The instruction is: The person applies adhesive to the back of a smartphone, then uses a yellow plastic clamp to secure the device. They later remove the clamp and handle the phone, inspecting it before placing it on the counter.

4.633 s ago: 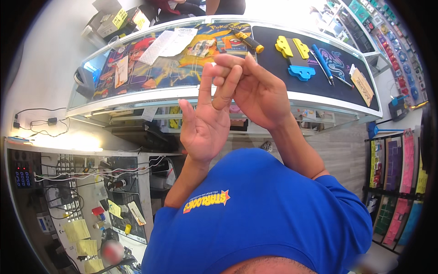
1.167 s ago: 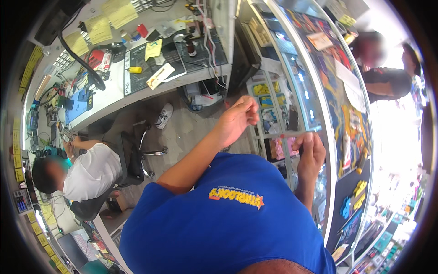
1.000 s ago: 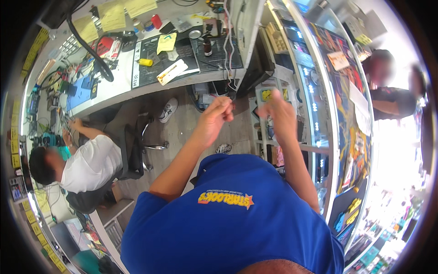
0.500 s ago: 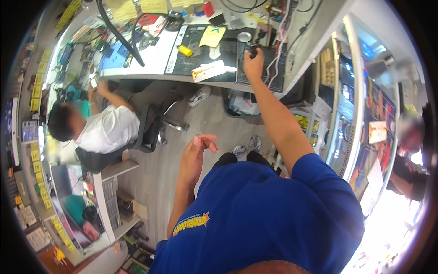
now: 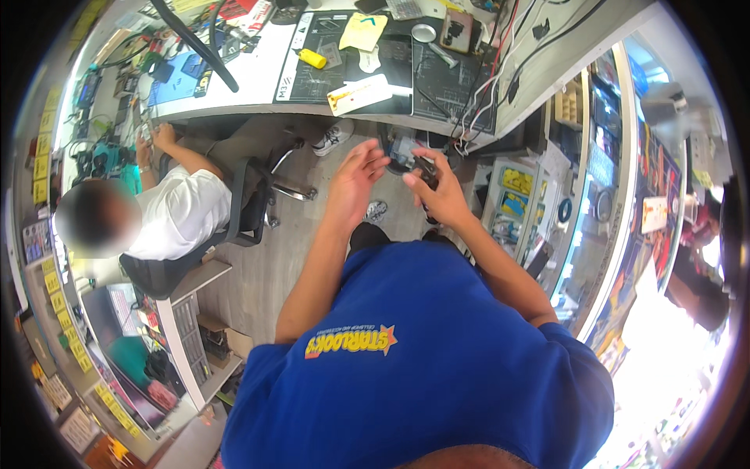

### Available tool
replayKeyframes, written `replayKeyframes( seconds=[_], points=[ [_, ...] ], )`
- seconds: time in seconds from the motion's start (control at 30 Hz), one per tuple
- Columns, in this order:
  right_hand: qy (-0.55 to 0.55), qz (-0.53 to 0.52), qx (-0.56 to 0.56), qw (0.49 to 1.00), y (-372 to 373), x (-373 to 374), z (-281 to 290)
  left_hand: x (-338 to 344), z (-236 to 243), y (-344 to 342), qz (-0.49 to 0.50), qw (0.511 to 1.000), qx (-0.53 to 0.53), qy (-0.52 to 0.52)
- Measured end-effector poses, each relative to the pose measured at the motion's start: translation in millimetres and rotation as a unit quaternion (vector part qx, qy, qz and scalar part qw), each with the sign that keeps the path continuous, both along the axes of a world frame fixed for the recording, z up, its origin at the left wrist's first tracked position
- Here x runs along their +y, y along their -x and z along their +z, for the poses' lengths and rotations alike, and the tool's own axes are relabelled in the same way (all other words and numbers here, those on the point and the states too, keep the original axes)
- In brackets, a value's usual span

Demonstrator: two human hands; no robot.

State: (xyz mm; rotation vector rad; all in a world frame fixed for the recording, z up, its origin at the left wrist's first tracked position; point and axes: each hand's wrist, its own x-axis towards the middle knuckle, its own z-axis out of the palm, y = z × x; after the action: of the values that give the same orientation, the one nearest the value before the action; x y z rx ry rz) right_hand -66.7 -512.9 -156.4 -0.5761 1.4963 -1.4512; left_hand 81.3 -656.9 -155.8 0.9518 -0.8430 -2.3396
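Note:
In front of my body, below the desk's front edge, my right hand is closed around a dark, elongated object whose kind I cannot make out. Part of it is covered by the fingers. My left hand hovers just to the left, fingers apart and slightly curled, holding nothing. Beyond both hands, a black work mat lies on the white desk. On it are a white card with a gold pattern, a yellow note, a small yellow bottle and a round tin.
White and black cables hang over the desk's right end. A bin stands beneath the desk. At left, a seated co-worker in white occupies a black chair. A glass display case lines the right side.
My right hand has drawn back from the mat toward my body, bringing the dark object with it. My left hand has risen forward and come close to it.

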Motion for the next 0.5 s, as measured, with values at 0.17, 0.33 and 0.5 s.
replayKeyframes(
  seconds=[0.17, 0.33, 0.5],
  points=[
    [-0.041, 0.042, 0.033, 0.998, -43.3, 28.6, 8.0, -0.4, -6.6, 20.0, -0.167, 0.967, 0.082, -0.172],
    [-0.137, -0.044, 0.102, 0.984, -95.2, 29.7, 21.1, 13.1, -18.4, 14.0, -0.236, 0.944, 0.031, -0.228],
    [-0.242, -0.129, 0.11, 0.955, -147.8, 52.8, 23.8, 40.9, -15.5, -8.7, -0.268, 0.946, -0.013, -0.179]
  ],
)
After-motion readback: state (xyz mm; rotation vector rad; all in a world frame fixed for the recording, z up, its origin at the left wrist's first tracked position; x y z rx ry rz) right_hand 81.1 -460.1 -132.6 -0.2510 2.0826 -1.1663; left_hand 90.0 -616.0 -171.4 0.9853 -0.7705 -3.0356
